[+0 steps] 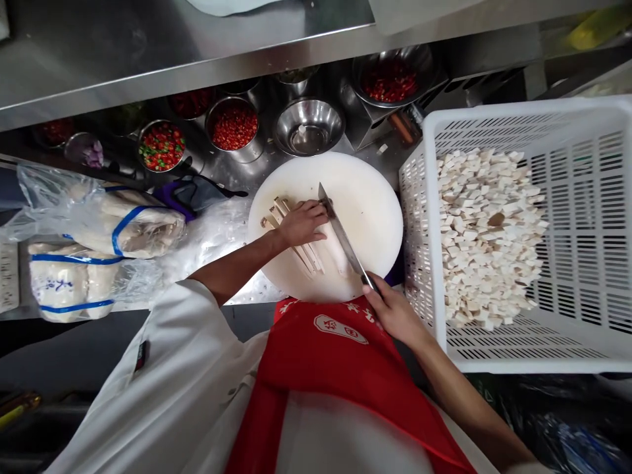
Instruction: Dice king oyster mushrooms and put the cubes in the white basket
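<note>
A round white cutting board (pixel 378 217) lies in front of me. My left hand (pixel 303 222) presses down on long pale mushroom pieces (pixel 332 252), its fingers bent over their upper part. More strips with brown edges (pixel 279 208) stick out to the left of that hand. My right hand (pixel 388 306) is wrapped round the dark handle of a knife (pixel 345 240). The blade slants up and to the left across the board, along the right side of the pale pieces, with its tip just above my left fingers.
On the right, a white plastic basket (pixel 434 250) holds a heap of chopped pale pieces (pixel 488 243). Behind the board stand metal bowls, one with chopped red chilies (pixel 234 126), under a steel shelf edge (pixel 197 69). Plastic-wrapped packs (pixel 74 280) lie at left.
</note>
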`<state>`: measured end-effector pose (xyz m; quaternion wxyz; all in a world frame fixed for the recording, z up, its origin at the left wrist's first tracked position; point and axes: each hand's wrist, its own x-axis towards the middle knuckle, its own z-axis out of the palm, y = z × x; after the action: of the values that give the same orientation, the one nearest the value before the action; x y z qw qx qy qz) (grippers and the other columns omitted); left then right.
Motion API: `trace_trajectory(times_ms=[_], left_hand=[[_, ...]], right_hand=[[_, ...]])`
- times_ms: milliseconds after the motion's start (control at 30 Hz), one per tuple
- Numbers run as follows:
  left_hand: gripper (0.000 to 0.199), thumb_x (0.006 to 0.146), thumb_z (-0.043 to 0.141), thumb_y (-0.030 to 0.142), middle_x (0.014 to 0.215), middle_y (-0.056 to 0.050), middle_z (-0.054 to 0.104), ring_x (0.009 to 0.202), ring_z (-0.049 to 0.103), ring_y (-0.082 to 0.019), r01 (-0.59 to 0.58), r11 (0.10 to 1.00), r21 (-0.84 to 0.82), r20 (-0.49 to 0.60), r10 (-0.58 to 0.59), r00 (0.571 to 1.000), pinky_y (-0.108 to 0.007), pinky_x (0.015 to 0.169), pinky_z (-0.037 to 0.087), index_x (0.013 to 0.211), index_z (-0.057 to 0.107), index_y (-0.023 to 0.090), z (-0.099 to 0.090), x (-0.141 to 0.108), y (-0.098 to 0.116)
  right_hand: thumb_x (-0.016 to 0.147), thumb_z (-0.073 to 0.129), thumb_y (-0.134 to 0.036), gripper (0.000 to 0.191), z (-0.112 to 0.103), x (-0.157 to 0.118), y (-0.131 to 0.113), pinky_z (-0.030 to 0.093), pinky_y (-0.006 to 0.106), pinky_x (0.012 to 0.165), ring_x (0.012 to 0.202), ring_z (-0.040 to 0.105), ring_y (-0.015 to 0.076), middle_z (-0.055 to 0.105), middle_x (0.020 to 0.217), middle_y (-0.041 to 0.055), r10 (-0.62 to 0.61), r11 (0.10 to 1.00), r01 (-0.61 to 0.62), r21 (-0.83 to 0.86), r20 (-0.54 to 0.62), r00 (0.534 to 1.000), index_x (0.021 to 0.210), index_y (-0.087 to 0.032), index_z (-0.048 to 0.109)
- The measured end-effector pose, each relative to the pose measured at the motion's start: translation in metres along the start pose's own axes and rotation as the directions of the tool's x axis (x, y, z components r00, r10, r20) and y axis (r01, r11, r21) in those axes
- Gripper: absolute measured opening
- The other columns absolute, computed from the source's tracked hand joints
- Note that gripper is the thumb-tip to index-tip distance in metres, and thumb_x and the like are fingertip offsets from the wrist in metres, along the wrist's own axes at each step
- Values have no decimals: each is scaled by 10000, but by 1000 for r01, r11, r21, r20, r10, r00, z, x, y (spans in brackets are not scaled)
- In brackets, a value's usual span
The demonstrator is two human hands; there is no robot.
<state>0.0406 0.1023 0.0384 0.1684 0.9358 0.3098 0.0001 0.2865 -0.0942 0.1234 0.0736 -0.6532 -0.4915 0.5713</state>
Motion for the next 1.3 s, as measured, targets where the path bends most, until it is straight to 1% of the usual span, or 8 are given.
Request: trace_trajectory(times_ms=[133, 267, 467, 633, 767, 967, 1133, 1300], left_hand=[[388, 868, 635, 484, 1246, -77, 603, 1248, 444, -300, 10, 1000, 6, -1, -10, 1000, -440, 1030, 382, 1152, 644, 219, 1, -2, 1], [406, 873, 626, 485, 1277, -79, 591, 1265, 443, -302, 28, 999, 28, 6, -29, 1000, -437, 1051, 383, 1186, 630, 226, -2, -5, 5], [385, 877, 626, 464, 1282, -85, 588, 1276, 448, -303, 36, 999, 8, 14, -36, 999, -445, 1078, 376, 1162, 641, 205, -1, -4, 5], [367, 862, 649, 456, 1278, -79, 592, 1286, 438, -300, 37, 999, -27, -17, -37, 999, -443, 1104, 367, 1141, 653, 217, 2, -3, 2], [394, 852, 666, 442, 1273, -83, 591, 1278, 446, -303, 28, 999, -15, -22, -28, 999, -443, 1098, 379, 1180, 642, 224, 2, -4, 3], [334, 861, 666, 417, 1212, -110, 607, 1252, 467, -285, 37, 999, -25, -47, -38, 998, -424, 1079, 409, 1092, 670, 176, 5, -9, 3], [341, 876, 650, 404, 1178, -112, 610, 1203, 501, -281, 0, 998, -56, -50, -3, 999, -427, 1074, 422, 1108, 667, 155, 6, -8, 1], [346, 873, 658, 391, 1175, -118, 615, 1258, 479, -291, -14, 997, -72, -67, 9, 998, -425, 1070, 433, 1123, 665, 153, 7, -8, 0]], right_hand=[[968, 361, -522, 557, 17, 45, -13, 519, 379, 820, 956, 695, 290, 732, 1045, 116, -136, 985, 118, -122, -146, 980, 1379, -183, 522], [974, 360, -507, 547, 21, 74, -40, 531, 339, 679, 661, 688, 235, 728, 821, 70, -156, 988, 151, -45, -145, 977, 1400, -190, 488], [965, 362, -576, 547, 1, 13, -32, 427, 255, 410, 364, 534, 156, 543, 528, -64, -3, 986, -2, 166, 29, 1000, 1373, -231, 481], [970, 358, -554, 584, 20, -34, 18, 541, 364, 663, 601, 675, 236, 683, 673, 17, 52, 998, -51, 42, -35, 998, 1430, -210, 462], [969, 361, -539, 584, 41, -16, 36, 515, 413, 830, 898, 699, 289, 738, 979, 108, -84, 996, 79, -47, -123, 989, 1405, -174, 495], [972, 341, -573, 626, 31, -9, 19, 511, 347, 698, 705, 689, 252, 704, 707, 45, -86, 996, 83, -33, -135, 987, 1411, -159, 505], [974, 356, -547, 596, 23, -14, -2, 495, 309, 637, 625, 673, 219, 699, 697, 30, -88, 996, 87, -22, -89, 992, 1408, -168, 510], [976, 375, -518, 537, 27, 21, -18, 505, 316, 656, 651, 686, 222, 722, 758, 44, -81, 997, 80, -19, -115, 990, 1383, -205, 531]])
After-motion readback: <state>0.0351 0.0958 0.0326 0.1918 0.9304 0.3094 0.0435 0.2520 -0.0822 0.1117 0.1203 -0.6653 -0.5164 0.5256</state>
